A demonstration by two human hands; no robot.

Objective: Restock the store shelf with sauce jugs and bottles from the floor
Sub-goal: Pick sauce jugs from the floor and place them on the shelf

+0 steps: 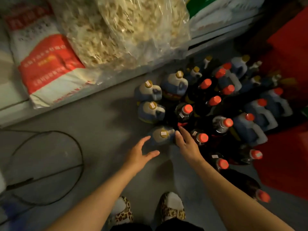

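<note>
Both bare arms reached forward and down from the bottom edge toward the floor. The left hand (141, 151) was spread, fingers straight and thumb splayed wide, held just left of the nearest sauce jug (162, 135) and not clearly touching it. The right hand (186, 144) came in from the other side, its fingers straight and close together, laid against the jug's right flank; whether they pressed it or only brushed it could not be told. The jug stood upright on the grey floor (100, 139) between the two hands, its gold cap facing up.

Beyond the right hand and to its right stood the crowd of dark bottles (215, 105) with orange-red caps, packed with more pale jugs (150, 92); their bodies sank into shadow, so labels and outlines could not be made out. Far ahead of the left hand, the low shelf (93, 90) carried a red and white sack (48, 70) and a clear bag (116, 30) of pale shreds, both blurred and cut off at the top. A black cable (80, 152) looped left of the left arm. Below the arms, two leopard-print shoes (171, 209) showed, the legs cut by the frame
</note>
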